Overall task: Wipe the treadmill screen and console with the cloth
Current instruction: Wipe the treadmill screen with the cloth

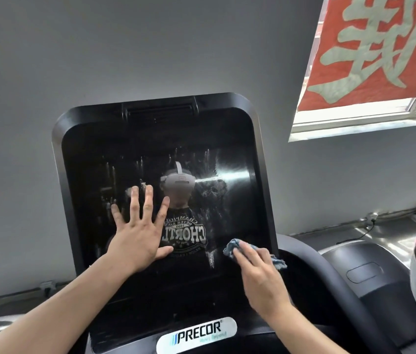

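We press our left hand [138,236] flat, fingers spread, on the dark treadmill screen [158,159], likely to steady it, while our right hand [260,274] pinches 1 blue cloth [235,247] against its smeared lower-right corner.

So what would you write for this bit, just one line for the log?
step: wiping screen | left hand: flat on screen | right hand: presses blue cloth at lower right edge | streaks: remaining

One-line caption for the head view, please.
Left hand braces the smeared treadmill screen while right hand wipes with blue cloth.
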The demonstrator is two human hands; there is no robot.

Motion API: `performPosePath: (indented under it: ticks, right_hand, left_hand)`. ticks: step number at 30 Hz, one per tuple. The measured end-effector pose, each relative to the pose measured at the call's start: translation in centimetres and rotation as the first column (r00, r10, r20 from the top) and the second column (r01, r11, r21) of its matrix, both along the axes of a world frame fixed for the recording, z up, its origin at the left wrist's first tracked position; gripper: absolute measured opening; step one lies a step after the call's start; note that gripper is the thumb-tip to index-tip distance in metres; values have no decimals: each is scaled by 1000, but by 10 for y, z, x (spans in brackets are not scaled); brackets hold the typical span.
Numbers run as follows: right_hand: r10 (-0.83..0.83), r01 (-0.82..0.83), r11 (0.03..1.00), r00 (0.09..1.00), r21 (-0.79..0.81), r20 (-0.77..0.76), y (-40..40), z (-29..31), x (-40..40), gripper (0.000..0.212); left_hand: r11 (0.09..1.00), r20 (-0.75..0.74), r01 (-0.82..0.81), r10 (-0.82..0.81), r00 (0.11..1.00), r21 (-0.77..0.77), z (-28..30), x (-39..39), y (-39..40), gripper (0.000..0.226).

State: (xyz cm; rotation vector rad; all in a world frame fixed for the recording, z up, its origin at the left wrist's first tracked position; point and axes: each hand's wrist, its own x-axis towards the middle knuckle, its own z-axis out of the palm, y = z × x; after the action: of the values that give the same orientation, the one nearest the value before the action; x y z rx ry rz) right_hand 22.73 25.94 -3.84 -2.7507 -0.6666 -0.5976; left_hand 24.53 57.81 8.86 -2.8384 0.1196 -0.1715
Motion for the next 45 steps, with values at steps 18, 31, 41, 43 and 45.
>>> performPosePath:
  ticks: [18,31,41,43,45]
  right_hand:
    - [-93,96,988,995,120,-28,-18,5,26,47]
    - [74,-43,963,991,266,-108,18,16,5,43]
    - [818,577,9,466,817,-338,24,170,17,33]
    - [819,558,0,476,830,-320,35,182,21,32]
    - [793,543,-29,523,839,-311,47,189,25,28]
  left_hand:
    - [999,-65,-23,25,998,39,9,-3,-5,124]
    - [1000,-52,-16,16,998,17,11,-5,-7,123]
    - [998,-83,-26,21,996,-60,43,-15,-23,96]
    - [943,58,123,-110,992,-310,61,-20,-35,73]
    - [763,175,296,-239,955,-574,79,-29,-50,62]
